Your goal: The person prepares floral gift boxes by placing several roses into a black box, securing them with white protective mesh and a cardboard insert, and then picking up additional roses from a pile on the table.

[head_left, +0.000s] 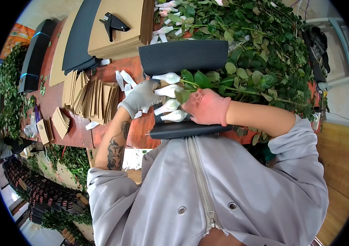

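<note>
Several flower buds in white net sleeves (167,107) lie side by side on a dark corrugated sheet, between its raised far flap (184,56) and near flap (186,130). My left hand (143,97), in a grey glove, is at the left of the buds with its fingertips touching one; its fingers are bent together. My right hand (207,106), in a pink glove, is closed around stems and leaves just right of the buds. Its fingertips are partly hidden by a leaf. Green stems (248,91) stretch off to the right.
Brown cardboard pieces (96,96) stand at the left. Behind them are a cardboard stack (119,30) with a black stapler-like tool (115,25) and dark sheets (80,37). A large leafy heap (264,37) fills the back right. Loose white sleeves (128,78) lie near my left hand.
</note>
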Tool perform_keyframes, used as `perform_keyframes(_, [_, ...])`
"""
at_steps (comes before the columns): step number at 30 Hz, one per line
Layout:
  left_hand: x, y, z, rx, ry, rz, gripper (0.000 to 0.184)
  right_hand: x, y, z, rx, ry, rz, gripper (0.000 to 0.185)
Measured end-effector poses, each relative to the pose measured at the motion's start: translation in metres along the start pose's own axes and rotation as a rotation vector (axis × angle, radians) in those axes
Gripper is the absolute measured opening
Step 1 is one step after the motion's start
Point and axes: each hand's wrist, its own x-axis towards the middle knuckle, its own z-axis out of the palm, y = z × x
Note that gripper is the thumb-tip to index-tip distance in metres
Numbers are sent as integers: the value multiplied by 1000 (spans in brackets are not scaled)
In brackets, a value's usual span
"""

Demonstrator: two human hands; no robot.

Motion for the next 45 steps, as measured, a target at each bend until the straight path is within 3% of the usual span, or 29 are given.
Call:
perform_keyframes(4, [-5,-1,6,-53,-23,-100,35,2,4,24,41,275,-75,27])
perform_keyframes(7, [-13,4,9,-198,-34,-152,35,6,4,34,66,315,-82,27])
perform_keyframes(10, [-43,-2,3,-13,210,-78,24,1,4,31,146,219,-36,30])
perform_keyframes(12, [-73,11,-7,104,253,-72,20,-1,6,31,214,186,-17,30])
perform_keyframes(14, [-91,21,1,-297,202,-20,18,-2,5,31,234,220,-34,30])
perform_keyframes(18, [-83,24,16,-150,183,103,26,3,4,44,307,283,-31,32])
perform_keyframes(20, [-71,14,24,85,114,268,27,2,3,41,281,306,-16,29])
perform_keyframes(23, [-64,9,26,308,72,329,26,-3,5,34,293,271,-27,28])
perform_keyframes(28, [-70,-4,15,289,27,474,22,4,3,40,408,208,38,27])
perform_keyframes(31, [-84,-37,4,238,114,412,18,6,7,54,345,410,50,24])
perform_keyframes(33, [-110,-41,-20,324,32,41,23,5,7,42,397,263,38,23])
perform_keyframes(34, [-115,-26,-28,329,29,33,23,0,8,33,452,231,20,22])
perform_keyframes(36, [-118,25,-28,319,305,124,30,1,7,34,422,247,1,21])
perform_keyframes(39, [-117,88,-16,78,198,325,41,-5,9,38,342,295,-25,23])
perform_keyframes(41, [-104,84,15,86,245,380,44,-10,10,37,294,268,-29,27])
perform_keyframes(43, [-101,80,40,190,250,324,49,-18,2,20,156,160,22,30])
perform_keyframes(45, [-100,79,39,151,253,307,48,-27,-2,10,58,325,-16,29])
